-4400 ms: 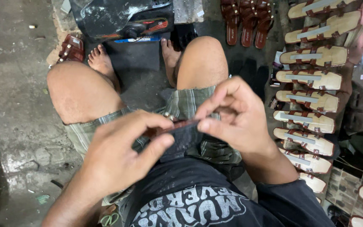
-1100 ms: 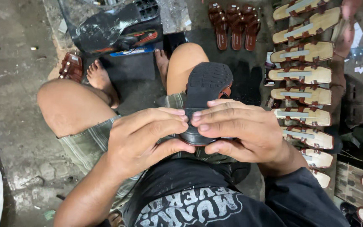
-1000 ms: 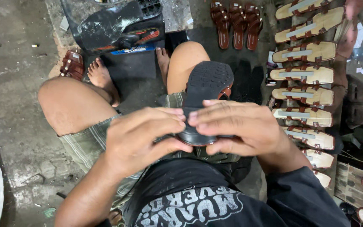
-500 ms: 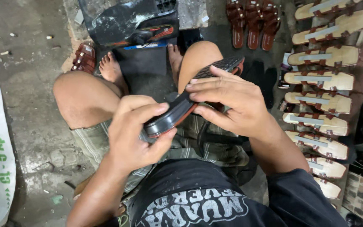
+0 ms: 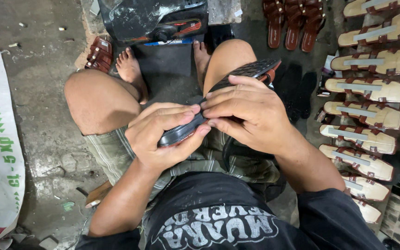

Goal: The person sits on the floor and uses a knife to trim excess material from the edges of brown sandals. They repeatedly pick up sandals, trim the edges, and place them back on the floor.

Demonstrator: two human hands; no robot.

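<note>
Left hand (image 5: 163,134) grip pinched black sandal sole (image 5: 228,92) at heel; right hand (image 5: 251,111) grip pressed on its edge, above lap.

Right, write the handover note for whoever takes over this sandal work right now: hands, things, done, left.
Left hand: wrapped around the near end of the black sandal sole, thumb and fingers pressing its edge.
Right hand: on top of the sole at its middle, fingers pressing down along the rim.
The sole is held on edge over the lap, its ribbed tread showing at the far end.
Done: a row of tan sandals with brown straps lies at the right, and dark brown ones at the top.
Left: this sole is in hand, with no strap visible on it. Whether the edge is fully pressed cannot be told.
</note>
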